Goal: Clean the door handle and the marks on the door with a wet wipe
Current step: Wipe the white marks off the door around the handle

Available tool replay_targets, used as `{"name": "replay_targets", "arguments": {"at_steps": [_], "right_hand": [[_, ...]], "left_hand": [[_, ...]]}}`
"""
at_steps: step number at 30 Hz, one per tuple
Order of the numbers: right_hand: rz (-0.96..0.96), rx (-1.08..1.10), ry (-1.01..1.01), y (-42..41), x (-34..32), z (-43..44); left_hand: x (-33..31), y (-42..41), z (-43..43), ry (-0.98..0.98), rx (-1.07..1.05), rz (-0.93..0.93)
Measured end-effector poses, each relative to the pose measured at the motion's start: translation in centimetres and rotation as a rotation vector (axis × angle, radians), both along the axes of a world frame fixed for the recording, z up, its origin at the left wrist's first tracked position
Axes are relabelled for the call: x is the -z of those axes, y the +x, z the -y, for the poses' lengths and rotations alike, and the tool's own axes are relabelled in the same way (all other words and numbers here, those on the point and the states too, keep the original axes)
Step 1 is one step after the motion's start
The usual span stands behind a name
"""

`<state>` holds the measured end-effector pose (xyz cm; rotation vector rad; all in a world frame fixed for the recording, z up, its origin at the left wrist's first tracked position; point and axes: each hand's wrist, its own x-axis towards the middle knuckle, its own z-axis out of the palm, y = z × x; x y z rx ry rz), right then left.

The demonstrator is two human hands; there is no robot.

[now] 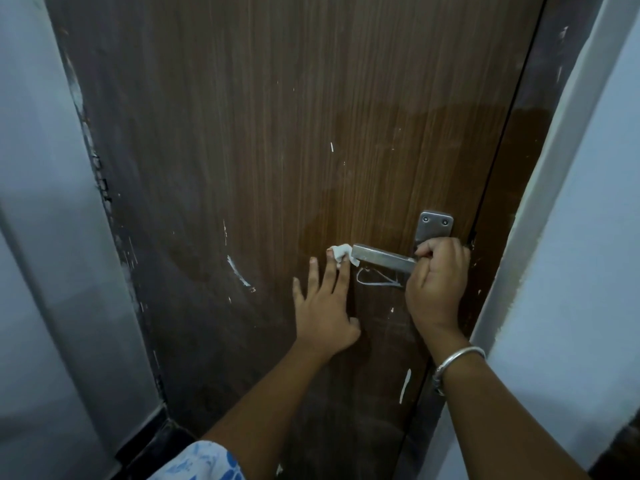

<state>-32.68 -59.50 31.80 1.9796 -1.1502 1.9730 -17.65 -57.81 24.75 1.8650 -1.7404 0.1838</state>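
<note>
Where white marks show: looped scribble (378, 280) just under the door handle (384, 258); curved streak (238, 271) off to its left; short dash (331, 146) higher up; long drip (405, 385) low, near the door's edge.
In the way: right hand (438, 282) covers the lever's inner end and the foot of the backplate (435, 224); two screws showing.
Door: brown wood-grain door (242, 133), darker glossy patch round the handle.
Room: pale wall (34, 202) at left; white frame (554, 168) at right; dark skirting (156, 441) bottom left.
Wet wipe: small white wet wipe (343, 254), wadded, touching the lever's free left end.
Left hand: left hand (325, 306) raised to the door, fingers (313, 271) straight and spread wide, two fingertips pressing the wipe.
Right hand: fingers curled tight round the lever beside the plate; silver bangle (457, 362) on the wrist.
Sleeve: blue-and-white sleeve (204, 462) on the left arm.
</note>
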Motion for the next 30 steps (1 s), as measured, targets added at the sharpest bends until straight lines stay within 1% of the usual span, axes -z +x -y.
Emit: {"name": "replay_targets", "arguments": {"at_steps": [3,6,9,10,12,13,16,19,23,26,27,30], "right_hand": [[-0.007,0.009,0.013,-0.1,0.1,0.1],[-0.005,0.004,0.015,0.0,0.1,0.1],[-0.005,0.002,0.022,-0.1,0.0,0.0],[-0.003,0.001,0.025,-0.1,0.0,-0.1],[-0.004,-0.01,0.024,-0.1,-0.2,-0.2],[-0.006,-0.015,0.019,-0.2,-0.2,-0.2],[0.005,-0.024,0.026,-0.2,-0.3,-0.2],[0.017,-0.034,0.054,-0.2,-0.4,-0.3],[0.017,-0.034,0.047,-0.1,-0.4,-0.4],[0.009,-0.025,0.047,-0.1,-0.3,-0.3],[0.008,-0.024,0.041,-0.1,-0.3,-0.2],[0.0,-0.024,0.031,-0.2,-0.2,-0.1]], "left_hand": [[0.1,-1.6,0.1,0.009,-0.023,-0.139],[0.2,-3.3,-0.1,-0.002,0.032,-0.066],[0.1,-4.4,-0.2,-0.001,0.033,-0.144],[0.1,-4.6,-0.3,-0.005,0.048,-0.134],[0.1,-5.0,-0.4,-0.015,0.097,-0.046],[0.2,-5.3,-0.3,-0.015,0.103,-0.041],[-0.1,-6.3,-0.5,-0.032,0.1,-0.162],[0.0,-7.4,-0.8,-0.067,0.172,-0.049],[-0.1,-8.0,-1.1,-0.098,0.129,-0.013],[-0.4,-6.6,-1.1,-0.076,0.124,0.129],[-0.5,-6.1,-1.0,-0.066,0.103,0.14],[-0.7,-5.5,-1.1,-0.052,0.032,0.053]]}}
